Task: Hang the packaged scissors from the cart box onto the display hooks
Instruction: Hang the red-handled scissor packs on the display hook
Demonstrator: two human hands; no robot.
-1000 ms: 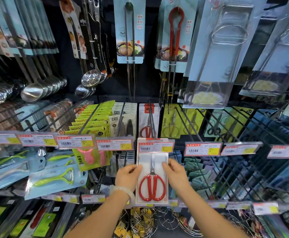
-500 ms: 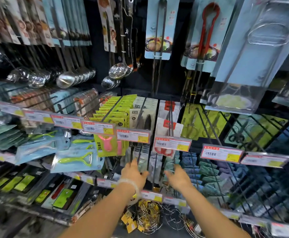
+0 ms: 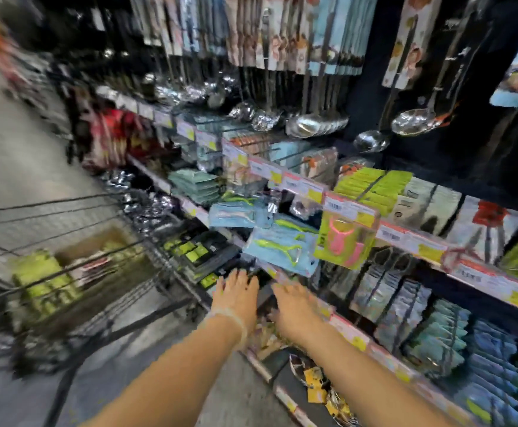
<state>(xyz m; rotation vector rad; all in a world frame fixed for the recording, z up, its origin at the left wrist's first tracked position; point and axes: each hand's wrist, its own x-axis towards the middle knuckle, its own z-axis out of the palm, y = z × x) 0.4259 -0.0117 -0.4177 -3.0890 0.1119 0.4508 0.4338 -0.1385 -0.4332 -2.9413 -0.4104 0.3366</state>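
Both hands, left and right, extend empty, fingers straight and loosely spread. Cart box sits well left of the fingertips. Its packaged contents are too blurred to identify.

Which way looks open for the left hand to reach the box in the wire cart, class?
Probably from above, yes. The left hand is empty with straight fingers, the cart box sits lower left of it with an open top, and only the wire cart rim lies between. Blur limits certainty.

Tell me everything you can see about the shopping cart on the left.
The shopping cart is dark wire mesh, blurred by camera motion, standing on the grey aisle floor left of the shelves. Inside sits a brown cardboard box with white and red packs; lime green packs lie beside it. Neither hand touches it.
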